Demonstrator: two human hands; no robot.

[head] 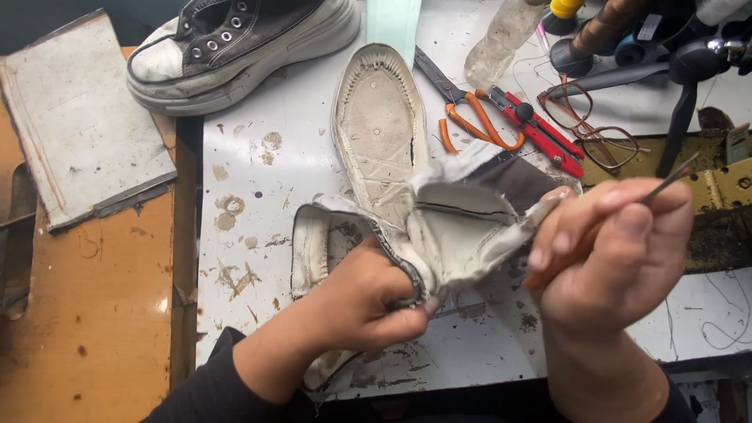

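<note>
Right hand [607, 251], awl [666, 182] pointing up-right

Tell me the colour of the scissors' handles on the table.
Orange; the scissors lie beside a red utility knife, seen clearly in the head view.

Off-white canvas, grey with grime, on the shoe upper [462, 227], and there's a dark brown-grey panel showing at its far edge. The detached sole [380, 125] is a dusty beige with a pale stitched rim. Over to the high-top sneaker [235, 47]: dark charcoal canvas, silver eyelets, a scuffed white toe cap and a thick white sole. Bright orange handles on the scissors [470, 121], vivid red with black on the utility knife [540, 129], thin brown frames on the eyeglasses [595, 129]. The surface [258, 196] is white, flecked with tan glue stains. Orange-brown wood on the side bench [102, 313], and a dirty grey-white board [78, 117] with a dark edge.
</note>
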